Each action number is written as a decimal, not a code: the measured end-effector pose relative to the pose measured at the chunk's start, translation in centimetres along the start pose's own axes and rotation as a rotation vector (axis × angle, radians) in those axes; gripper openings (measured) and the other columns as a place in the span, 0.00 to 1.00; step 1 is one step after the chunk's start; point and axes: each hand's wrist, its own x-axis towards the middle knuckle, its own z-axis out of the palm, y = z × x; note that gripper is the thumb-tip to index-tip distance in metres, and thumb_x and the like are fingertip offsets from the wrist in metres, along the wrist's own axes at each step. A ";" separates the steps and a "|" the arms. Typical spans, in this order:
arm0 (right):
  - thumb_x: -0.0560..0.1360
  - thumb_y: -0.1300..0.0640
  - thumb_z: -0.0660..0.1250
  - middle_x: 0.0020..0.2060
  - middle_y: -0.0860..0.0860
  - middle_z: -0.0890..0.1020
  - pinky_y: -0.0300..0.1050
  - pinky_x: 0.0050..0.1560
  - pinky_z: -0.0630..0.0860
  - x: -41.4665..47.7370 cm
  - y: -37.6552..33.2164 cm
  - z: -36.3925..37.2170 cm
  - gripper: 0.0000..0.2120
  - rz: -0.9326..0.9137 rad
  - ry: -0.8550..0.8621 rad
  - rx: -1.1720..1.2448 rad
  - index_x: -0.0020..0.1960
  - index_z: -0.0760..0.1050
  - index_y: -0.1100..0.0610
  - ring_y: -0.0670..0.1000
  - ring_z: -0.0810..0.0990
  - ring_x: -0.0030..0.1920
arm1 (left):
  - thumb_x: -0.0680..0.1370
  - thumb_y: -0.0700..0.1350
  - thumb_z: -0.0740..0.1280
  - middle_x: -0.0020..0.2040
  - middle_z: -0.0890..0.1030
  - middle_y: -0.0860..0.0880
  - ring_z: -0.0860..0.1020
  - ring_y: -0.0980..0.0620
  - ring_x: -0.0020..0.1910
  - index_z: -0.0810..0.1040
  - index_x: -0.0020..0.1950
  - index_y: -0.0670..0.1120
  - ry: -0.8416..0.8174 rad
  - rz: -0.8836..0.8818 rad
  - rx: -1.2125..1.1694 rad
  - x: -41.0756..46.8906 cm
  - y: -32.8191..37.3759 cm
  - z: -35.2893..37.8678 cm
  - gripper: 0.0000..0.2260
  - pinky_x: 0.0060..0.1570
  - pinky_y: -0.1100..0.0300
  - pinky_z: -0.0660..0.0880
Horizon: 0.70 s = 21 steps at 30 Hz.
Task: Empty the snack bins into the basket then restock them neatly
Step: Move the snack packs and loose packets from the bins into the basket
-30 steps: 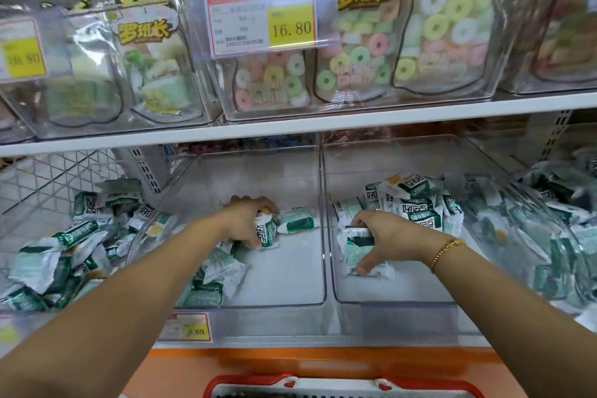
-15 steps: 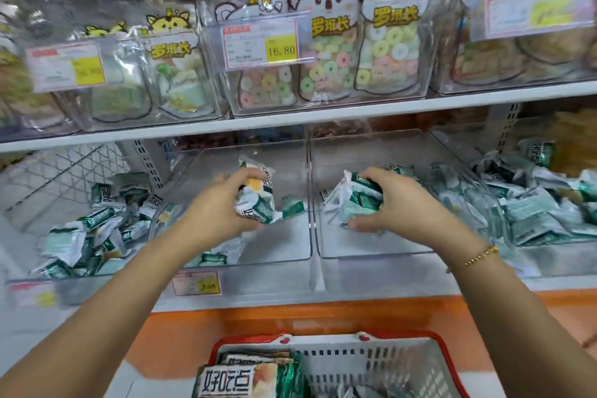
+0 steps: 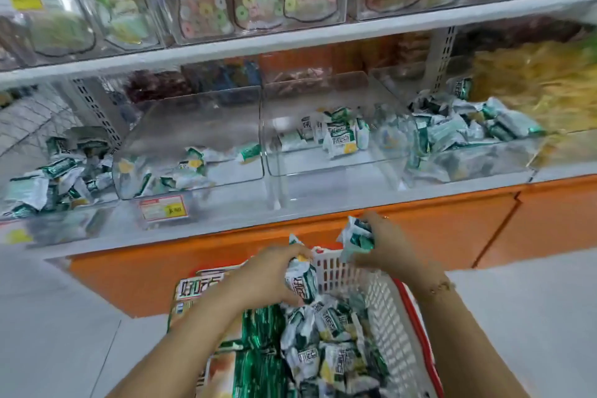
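1. The left hand (image 3: 269, 275) has its fingers curled tight round a few green and white snack packets (image 3: 302, 279), low over the basket (image 3: 389, 326).
2. The right hand (image 3: 386, 249) pinches a second bunch (image 3: 355, 236) in its curled fingers, up above the basket's far rim.
3. Both arms reach forward and down. A gold bracelet (image 3: 441, 287) sits on the right wrist.
4. The white basket with a red rim holds a pile of packets (image 3: 326, 359) beside a big flat pack (image 3: 206, 294).
5. On the shelf behind, the left clear bin (image 3: 200, 119) and the middle clear bin (image 3: 303, 163) each hold a few packets.
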 end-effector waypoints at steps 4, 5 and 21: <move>0.68 0.55 0.76 0.59 0.51 0.78 0.44 0.58 0.77 -0.2 4.1 7.4 0.28 0.142 -0.294 -0.119 0.64 0.69 0.56 0.51 0.77 0.57 | 0.69 0.42 0.76 0.74 0.65 0.45 0.67 0.45 0.70 0.61 0.75 0.50 -0.209 -0.207 -0.103 3.9 -0.3 7.7 0.38 0.67 0.55 0.66; 0.67 0.57 0.76 0.61 0.52 0.77 0.45 0.60 0.74 -0.7 4.9 9.0 0.29 0.169 -0.370 -0.154 0.64 0.69 0.56 0.52 0.76 0.60 | 0.70 0.42 0.76 0.74 0.64 0.45 0.67 0.44 0.70 0.60 0.76 0.49 -0.246 -0.237 -0.100 4.5 -0.2 9.2 0.39 0.67 0.55 0.66; 0.79 0.53 0.63 0.41 0.56 0.81 0.43 0.43 0.76 1.0 0.7 2.7 0.13 0.043 -0.502 -0.111 0.46 0.79 0.63 0.51 0.77 0.37 | 0.79 0.47 0.63 0.44 0.79 0.45 0.75 0.49 0.41 0.78 0.47 0.42 -0.018 -0.067 0.077 4.2 1.7 5.8 0.09 0.40 0.59 0.70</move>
